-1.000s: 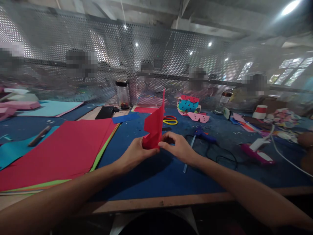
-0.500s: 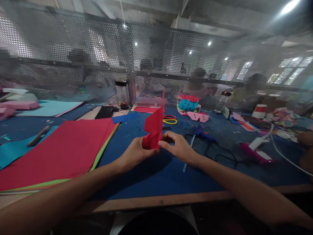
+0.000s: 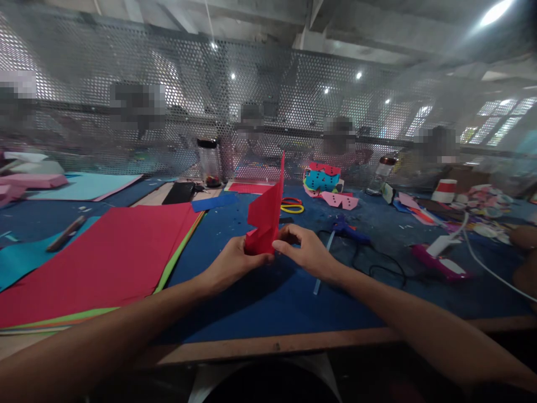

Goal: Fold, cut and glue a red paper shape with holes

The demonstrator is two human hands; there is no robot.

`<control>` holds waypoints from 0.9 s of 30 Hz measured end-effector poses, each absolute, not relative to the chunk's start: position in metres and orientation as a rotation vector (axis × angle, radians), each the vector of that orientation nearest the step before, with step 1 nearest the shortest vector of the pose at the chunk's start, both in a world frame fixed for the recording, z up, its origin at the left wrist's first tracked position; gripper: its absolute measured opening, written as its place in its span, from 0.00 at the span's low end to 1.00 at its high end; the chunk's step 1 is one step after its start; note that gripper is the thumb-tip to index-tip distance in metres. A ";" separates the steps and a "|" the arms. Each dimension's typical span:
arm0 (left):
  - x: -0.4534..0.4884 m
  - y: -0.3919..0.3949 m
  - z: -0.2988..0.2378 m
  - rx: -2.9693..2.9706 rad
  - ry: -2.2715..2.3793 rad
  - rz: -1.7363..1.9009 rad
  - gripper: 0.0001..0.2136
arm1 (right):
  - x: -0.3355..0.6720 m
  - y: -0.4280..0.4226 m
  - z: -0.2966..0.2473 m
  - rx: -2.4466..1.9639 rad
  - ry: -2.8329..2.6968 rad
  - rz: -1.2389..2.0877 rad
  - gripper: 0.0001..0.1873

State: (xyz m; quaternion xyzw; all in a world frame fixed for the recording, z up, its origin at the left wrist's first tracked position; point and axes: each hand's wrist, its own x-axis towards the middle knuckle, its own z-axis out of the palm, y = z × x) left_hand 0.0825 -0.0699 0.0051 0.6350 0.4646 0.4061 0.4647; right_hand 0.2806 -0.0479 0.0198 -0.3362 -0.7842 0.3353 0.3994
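Observation:
A folded piece of red paper (image 3: pixel 265 215) stands upright above the blue table top (image 3: pixel 268 302), its narrow tip pointing up. My left hand (image 3: pixel 230 262) pinches its lower left edge with thumb and fingers closed. My right hand (image 3: pixel 305 249) pinches the lower right side, fingers curled against the paper. Both hands meet at the paper's base, just above the table.
A stack of red and green sheets (image 3: pixel 92 260) lies at the left. A blue glue gun (image 3: pixel 346 228) with black cord, yellow and red scissors (image 3: pixel 292 205), a pink tool (image 3: pixel 440 263) and cut paper shapes (image 3: pixel 331 187) lie behind. A perforated metal screen (image 3: pixel 251 112) stands at the back, people beyond it.
The red paper's tip has tilted slightly to the right; both hands stay pinched at its base in nearly the same place.

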 end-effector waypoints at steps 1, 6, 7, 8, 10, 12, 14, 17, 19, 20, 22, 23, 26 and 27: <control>0.082 -0.070 0.005 1.564 1.138 0.991 0.13 | 0.281 -0.048 0.020 -0.851 -1.986 0.846 0.08; 0.081 -0.071 0.005 1.598 1.164 0.967 0.12 | 0.281 -0.049 0.020 -0.844 -2.000 0.852 0.09; 0.081 -0.071 0.006 1.600 1.170 0.963 0.12 | 0.281 -0.049 0.021 -0.842 -1.998 0.860 0.09; 0.081 -0.072 0.006 1.601 1.172 0.961 0.12 | 0.282 -0.050 0.021 -0.840 -1.996 0.868 0.10; 0.082 -0.072 0.008 1.601 1.177 0.959 0.12 | 0.282 -0.050 0.023 -0.838 -1.992 0.874 0.10; 0.082 -0.073 0.008 1.600 1.191 0.952 0.11 | 0.282 -0.051 0.023 -0.840 -1.993 0.865 0.10; 0.083 -0.073 0.009 1.591 1.200 0.943 0.11 | 0.282 -0.050 0.023 -0.841 -1.998 0.854 0.09; 0.084 -0.075 0.012 1.568 1.188 0.947 0.11 | 0.281 -0.050 0.023 -0.833 -2.003 0.850 0.09; 0.085 -0.077 0.014 1.561 1.182 0.959 0.11 | 0.282 -0.049 0.022 -0.829 -2.005 0.849 0.09; 0.085 -0.077 0.015 1.560 1.184 0.961 0.11 | 0.282 -0.049 0.022 -0.829 -2.007 0.847 0.09; 0.085 -0.078 0.015 1.570 1.186 0.962 0.11 | 0.282 -0.049 0.021 -0.832 -2.013 0.844 0.09; 0.085 -0.078 0.015 1.579 1.187 0.959 0.11 | 0.282 -0.049 0.021 -0.834 -2.014 0.844 0.09; 0.084 -0.077 0.013 1.587 1.187 0.969 0.10 | 0.282 -0.049 0.022 -0.836 -2.015 0.846 0.09; 0.084 -0.076 0.013 1.579 1.184 0.974 0.10 | 0.282 -0.049 0.022 -0.837 -2.012 0.850 0.10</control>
